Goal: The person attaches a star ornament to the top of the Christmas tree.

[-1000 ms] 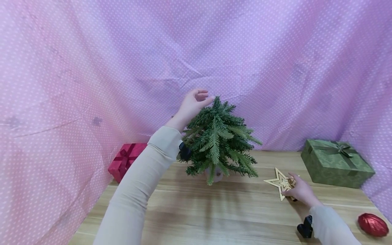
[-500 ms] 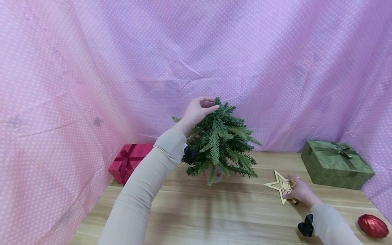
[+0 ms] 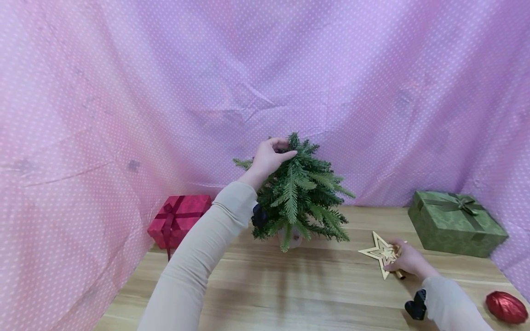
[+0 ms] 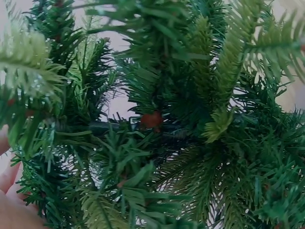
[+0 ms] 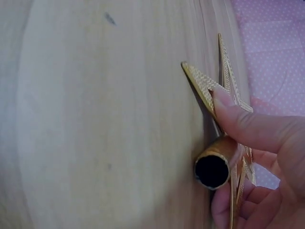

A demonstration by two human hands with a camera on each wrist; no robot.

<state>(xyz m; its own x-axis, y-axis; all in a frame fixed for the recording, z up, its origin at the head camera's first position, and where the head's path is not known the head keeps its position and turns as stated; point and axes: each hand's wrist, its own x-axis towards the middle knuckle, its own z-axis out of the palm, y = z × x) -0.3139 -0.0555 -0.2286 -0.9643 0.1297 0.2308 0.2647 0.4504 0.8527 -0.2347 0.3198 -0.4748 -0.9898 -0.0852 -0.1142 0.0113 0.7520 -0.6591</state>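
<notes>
A small artificial Christmas tree (image 3: 308,186) stands upright on the wooden table. Just below its tip, my left hand (image 3: 267,158) grips the top, thumb in front and fingers behind. Green branches (image 4: 162,90) fill most of the left wrist view, with only part of that hand at the edge. Over at the right, my right hand (image 3: 407,259) holds a gold star tree topper (image 3: 377,251) low over the table. Its hollow tube (image 5: 212,171) faces the right wrist camera, while thumb and fingers pinch the star from both sides.
On the left sits a red gift box (image 3: 178,220) with a dark ribbon, partly behind my left sleeve. A green gift box (image 3: 457,225) is at the back right. Near the right edge lies a shiny red oval ornament (image 3: 506,307). Pink dotted cloth (image 3: 232,69) hangs behind.
My left hand has come in from the left of the treetop, closed round it and slid slightly lower. The right hand has shifted the star topper slightly, and its tube shows more.
</notes>
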